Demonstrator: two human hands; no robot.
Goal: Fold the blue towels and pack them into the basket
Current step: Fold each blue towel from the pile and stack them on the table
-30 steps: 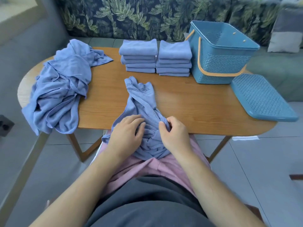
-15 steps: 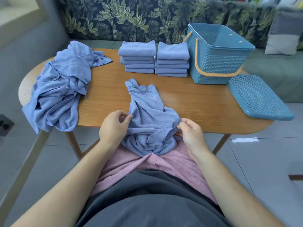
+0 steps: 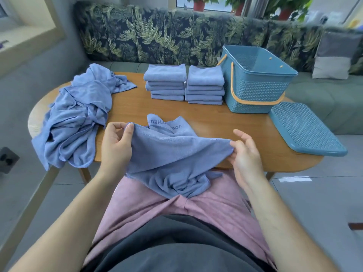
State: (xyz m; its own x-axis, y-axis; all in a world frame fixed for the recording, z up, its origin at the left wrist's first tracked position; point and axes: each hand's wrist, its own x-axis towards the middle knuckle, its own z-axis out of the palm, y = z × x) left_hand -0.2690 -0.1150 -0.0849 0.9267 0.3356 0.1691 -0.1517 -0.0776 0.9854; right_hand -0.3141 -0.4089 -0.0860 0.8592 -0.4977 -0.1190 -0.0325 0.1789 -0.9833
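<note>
Towel heap (image 3: 78, 114) left, folded stacks (image 3: 184, 83) behind, basket (image 3: 255, 89) right

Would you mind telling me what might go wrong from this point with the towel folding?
The blue towel pinched between the left hand and right hand is bunched on the lap, so the fold may come out crooked. The crumpled pile of blue towels overhangs the wooden table and might slide off.

Wooden table (image 3: 216, 118) before a leaf-print sofa (image 3: 157, 36); grey cushion (image 3: 334, 55).
</note>
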